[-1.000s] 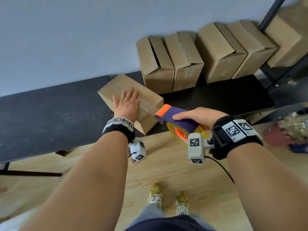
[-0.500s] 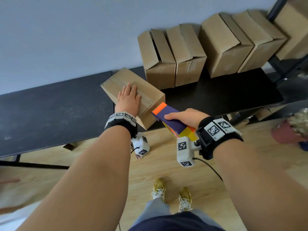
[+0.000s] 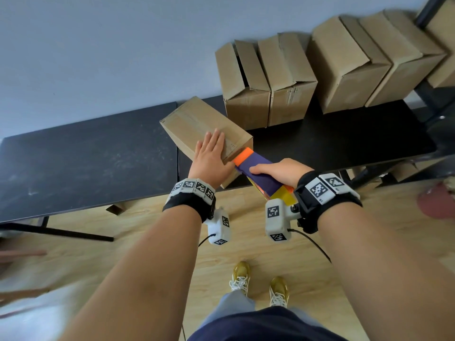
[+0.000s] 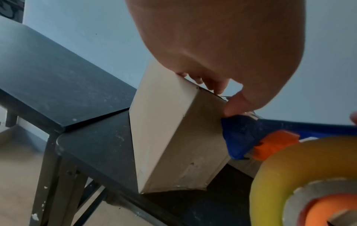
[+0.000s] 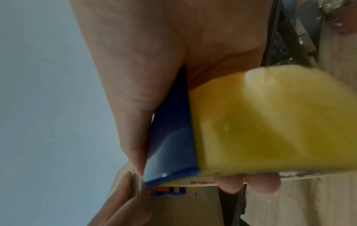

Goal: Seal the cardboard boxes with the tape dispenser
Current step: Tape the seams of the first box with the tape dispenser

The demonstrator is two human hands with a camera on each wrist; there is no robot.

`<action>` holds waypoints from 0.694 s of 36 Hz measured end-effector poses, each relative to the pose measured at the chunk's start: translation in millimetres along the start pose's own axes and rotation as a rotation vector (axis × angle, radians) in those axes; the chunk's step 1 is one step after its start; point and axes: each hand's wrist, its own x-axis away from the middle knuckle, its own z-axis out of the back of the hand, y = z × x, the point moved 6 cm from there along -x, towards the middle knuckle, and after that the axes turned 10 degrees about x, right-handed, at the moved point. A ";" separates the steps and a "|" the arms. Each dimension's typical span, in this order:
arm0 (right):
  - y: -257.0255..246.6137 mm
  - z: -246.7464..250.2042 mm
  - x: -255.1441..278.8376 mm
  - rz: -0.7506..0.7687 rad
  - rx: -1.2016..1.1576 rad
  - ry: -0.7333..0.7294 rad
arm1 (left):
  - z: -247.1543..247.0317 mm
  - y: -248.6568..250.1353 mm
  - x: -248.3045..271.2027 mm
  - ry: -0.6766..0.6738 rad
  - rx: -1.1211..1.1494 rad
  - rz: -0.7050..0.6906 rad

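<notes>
A closed cardboard box (image 3: 194,121) lies at an angle on the black table (image 3: 86,153), near its front edge. My left hand (image 3: 211,156) presses flat on the box's near top, fingers straight. My right hand (image 3: 283,172) grips a purple tape dispenser (image 3: 258,168) with an orange tip and a yellowish tape roll (image 5: 270,122). The orange tip touches the box's near right end. In the left wrist view the box (image 4: 173,137) stands below my palm, with the dispenser (image 4: 241,134) against its end face and the tape roll (image 4: 289,175) at lower right.
Several more cardboard boxes (image 3: 266,82) stand in a row against the grey wall at the back right of the table. A black metal rack (image 3: 438,99) is at the far right. My feet in yellow shoes (image 3: 258,284) stand on the wooden floor.
My right hand has brought the dispenser forward and left until its orange tip meets the box's near end. My left hand has slid toward the box's near right part.
</notes>
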 end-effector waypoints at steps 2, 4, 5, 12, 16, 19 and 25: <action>-0.4 1.1 0.7 0.003 0.011 0.004 | -0.4 -0.7 0.8 -0.032 -0.042 -0.016; -0.5 1.5 1.3 0.005 0.023 0.008 | -1.8 -1.6 -0.9 -0.050 -0.112 -0.019; 0.0 1.5 1.4 0.004 0.024 0.009 | -3.5 -2.0 -1.1 -0.057 -0.149 -0.021; 8.4 5.0 6.2 0.012 0.010 -0.031 | -12.1 -2.9 0.1 -0.068 -0.275 -0.026; 14.3 16.9 13.6 0.021 0.017 -0.044 | -12.5 -0.8 -2.0 -0.074 -0.266 -0.017; 16.0 20.6 17.6 0.021 0.012 -0.062 | -14.0 -0.2 -0.3 -0.069 -0.277 -0.014; 18.5 7.9 17.4 0.000 0.044 -0.055 | -14.5 0.9 -1.5 -0.091 -0.277 0.005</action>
